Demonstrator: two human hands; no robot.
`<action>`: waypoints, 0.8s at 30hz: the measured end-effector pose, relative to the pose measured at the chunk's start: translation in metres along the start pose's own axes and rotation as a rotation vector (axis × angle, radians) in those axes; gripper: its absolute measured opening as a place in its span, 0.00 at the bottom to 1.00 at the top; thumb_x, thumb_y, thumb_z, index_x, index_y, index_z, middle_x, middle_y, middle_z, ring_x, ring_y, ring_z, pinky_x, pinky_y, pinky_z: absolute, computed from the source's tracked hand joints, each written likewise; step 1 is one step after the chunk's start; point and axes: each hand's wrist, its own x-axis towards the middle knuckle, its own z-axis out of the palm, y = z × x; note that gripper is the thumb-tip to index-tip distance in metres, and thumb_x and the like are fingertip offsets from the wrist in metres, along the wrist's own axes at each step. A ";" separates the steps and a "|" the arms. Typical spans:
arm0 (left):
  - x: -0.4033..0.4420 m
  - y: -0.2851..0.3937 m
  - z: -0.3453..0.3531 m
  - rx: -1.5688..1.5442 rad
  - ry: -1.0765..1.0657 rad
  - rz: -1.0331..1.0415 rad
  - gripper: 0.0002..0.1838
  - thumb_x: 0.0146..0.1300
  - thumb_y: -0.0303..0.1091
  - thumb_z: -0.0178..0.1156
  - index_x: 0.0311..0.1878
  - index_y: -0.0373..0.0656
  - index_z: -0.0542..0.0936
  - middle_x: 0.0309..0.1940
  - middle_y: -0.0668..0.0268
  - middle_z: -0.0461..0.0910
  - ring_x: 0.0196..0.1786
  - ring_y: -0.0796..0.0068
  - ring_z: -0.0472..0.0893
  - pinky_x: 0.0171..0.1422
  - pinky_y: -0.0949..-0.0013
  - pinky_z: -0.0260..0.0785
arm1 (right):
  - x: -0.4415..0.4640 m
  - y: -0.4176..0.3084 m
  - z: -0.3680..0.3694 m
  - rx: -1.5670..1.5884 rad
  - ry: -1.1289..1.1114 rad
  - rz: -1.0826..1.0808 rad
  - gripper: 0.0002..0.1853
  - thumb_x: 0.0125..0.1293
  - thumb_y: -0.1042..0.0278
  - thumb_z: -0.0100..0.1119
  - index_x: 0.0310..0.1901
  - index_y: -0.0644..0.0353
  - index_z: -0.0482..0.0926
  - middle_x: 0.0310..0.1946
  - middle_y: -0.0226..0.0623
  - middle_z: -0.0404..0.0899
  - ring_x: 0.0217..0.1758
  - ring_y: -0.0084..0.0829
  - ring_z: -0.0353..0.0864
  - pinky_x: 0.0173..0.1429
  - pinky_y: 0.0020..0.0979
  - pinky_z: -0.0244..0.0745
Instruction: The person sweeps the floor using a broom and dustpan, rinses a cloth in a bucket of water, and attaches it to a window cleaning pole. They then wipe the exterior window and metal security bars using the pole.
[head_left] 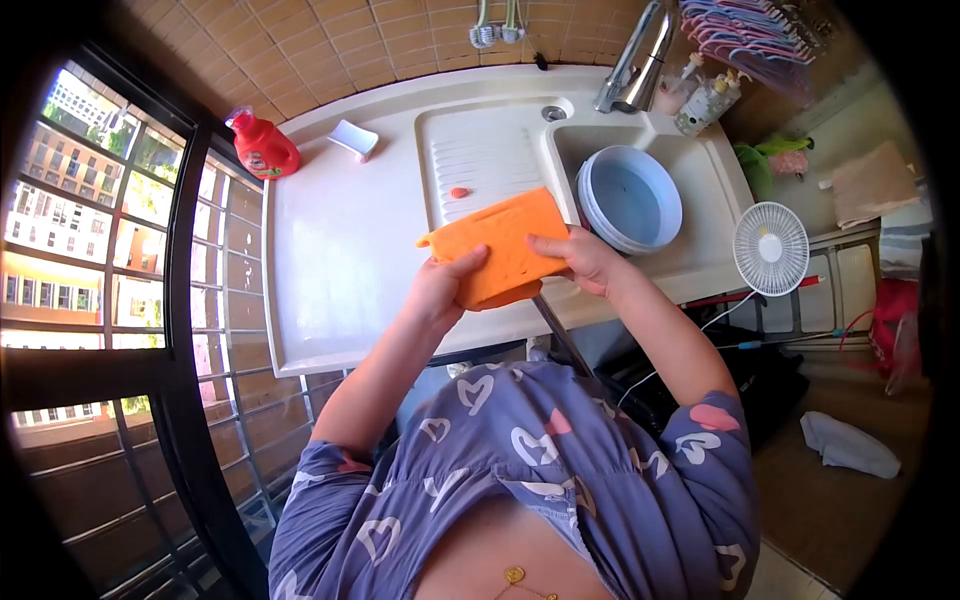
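Observation:
A folded orange cloth (510, 235) is held between both hands, above the front edge of the white sink counter. My left hand (447, 280) grips its left side, thumb lying on top and fingers hidden beneath. At the cloth's right end, my right hand (585, 258) pinches it with the thumb above and the fingers below. A small orange-red object (459, 192) rests on the ribbed washboard (480, 150) just beyond the cloth. To the right, a white bucket (600, 215) with water in it stands in the sink basin (705, 175).
A red detergent bottle (264, 146) and a white dish (353, 138) stand on the counter (330, 250). Behind the basin are the faucet (635, 65) and pump bottles (705, 103). A small white fan (771, 248) is at right, and a barred window (110, 220) at left.

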 end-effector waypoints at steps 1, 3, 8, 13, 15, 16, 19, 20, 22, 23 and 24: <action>-0.002 0.000 0.001 -0.008 0.012 0.021 0.24 0.65 0.31 0.64 0.62 0.36 0.70 0.56 0.56 0.77 0.58 0.60 0.79 0.63 0.57 0.73 | 0.002 0.000 0.001 0.050 0.013 0.014 0.26 0.68 0.61 0.62 0.64 0.60 0.69 0.57 0.34 0.77 0.60 0.29 0.78 0.62 0.35 0.73; -0.004 0.000 -0.001 -0.028 0.035 0.052 0.24 0.65 0.31 0.64 0.61 0.36 0.70 0.56 0.56 0.78 0.58 0.61 0.79 0.63 0.58 0.74 | 0.006 0.000 0.003 0.088 0.013 0.036 0.26 0.68 0.62 0.62 0.64 0.61 0.69 0.57 0.34 0.77 0.60 0.29 0.77 0.61 0.34 0.74; -0.004 0.000 -0.004 -0.039 -0.034 0.136 0.22 0.64 0.25 0.62 0.61 0.36 0.70 0.54 0.56 0.78 0.56 0.61 0.81 0.60 0.60 0.77 | 0.011 0.000 0.008 0.083 0.004 -0.143 0.23 0.65 0.65 0.65 0.59 0.64 0.74 0.53 0.38 0.80 0.57 0.30 0.80 0.62 0.34 0.74; -0.001 0.001 0.007 0.010 -0.023 0.139 0.21 0.64 0.24 0.62 0.60 0.36 0.70 0.54 0.56 0.79 0.55 0.62 0.81 0.60 0.60 0.77 | 0.012 -0.014 -0.010 0.063 -0.125 -0.031 0.22 0.65 0.68 0.65 0.58 0.65 0.74 0.52 0.38 0.81 0.55 0.31 0.81 0.61 0.33 0.75; 0.003 0.002 0.014 0.034 -0.025 0.141 0.21 0.64 0.24 0.62 0.60 0.36 0.70 0.54 0.56 0.79 0.55 0.62 0.81 0.60 0.60 0.77 | 0.006 -0.017 -0.013 0.065 -0.109 -0.020 0.22 0.64 0.69 0.65 0.58 0.66 0.74 0.53 0.39 0.81 0.55 0.31 0.81 0.60 0.33 0.75; 0.004 0.004 0.017 0.032 -0.041 0.135 0.21 0.64 0.25 0.62 0.60 0.36 0.71 0.54 0.56 0.79 0.55 0.62 0.81 0.60 0.60 0.77 | 0.002 -0.018 -0.010 0.053 -0.055 -0.067 0.21 0.65 0.69 0.64 0.58 0.66 0.74 0.52 0.39 0.81 0.55 0.31 0.81 0.60 0.33 0.75; -0.003 0.014 0.026 0.026 -0.080 0.073 0.21 0.65 0.28 0.63 0.59 0.36 0.70 0.53 0.57 0.79 0.55 0.62 0.81 0.59 0.60 0.77 | -0.009 -0.022 -0.005 0.079 0.006 -0.115 0.21 0.65 0.70 0.63 0.58 0.65 0.74 0.53 0.39 0.80 0.55 0.31 0.81 0.60 0.34 0.76; -0.007 0.019 0.029 0.020 -0.098 0.027 0.22 0.65 0.30 0.63 0.60 0.37 0.70 0.53 0.57 0.78 0.55 0.62 0.81 0.59 0.59 0.77 | -0.011 -0.024 -0.005 0.112 0.001 -0.120 0.21 0.65 0.71 0.62 0.58 0.65 0.73 0.53 0.39 0.80 0.55 0.31 0.81 0.60 0.34 0.76; -0.014 0.027 0.029 -0.022 -0.104 0.013 0.22 0.65 0.33 0.63 0.60 0.37 0.70 0.54 0.57 0.78 0.56 0.62 0.80 0.58 0.59 0.77 | -0.016 -0.027 -0.004 0.154 0.016 -0.146 0.21 0.65 0.70 0.62 0.58 0.65 0.73 0.53 0.38 0.80 0.54 0.31 0.82 0.60 0.34 0.76; -0.016 0.031 0.028 -0.064 -0.105 -0.001 0.23 0.65 0.35 0.63 0.60 0.38 0.70 0.54 0.57 0.77 0.56 0.62 0.80 0.58 0.59 0.77 | -0.018 -0.029 -0.002 0.197 0.027 -0.171 0.20 0.66 0.70 0.61 0.58 0.65 0.73 0.53 0.38 0.80 0.54 0.31 0.82 0.59 0.34 0.76; -0.015 0.030 0.026 0.017 -0.138 0.031 0.25 0.67 0.39 0.62 0.62 0.38 0.69 0.56 0.57 0.76 0.58 0.63 0.79 0.60 0.60 0.75 | -0.021 -0.031 0.001 0.200 0.027 -0.175 0.20 0.66 0.70 0.61 0.58 0.65 0.73 0.53 0.38 0.80 0.54 0.31 0.82 0.59 0.34 0.76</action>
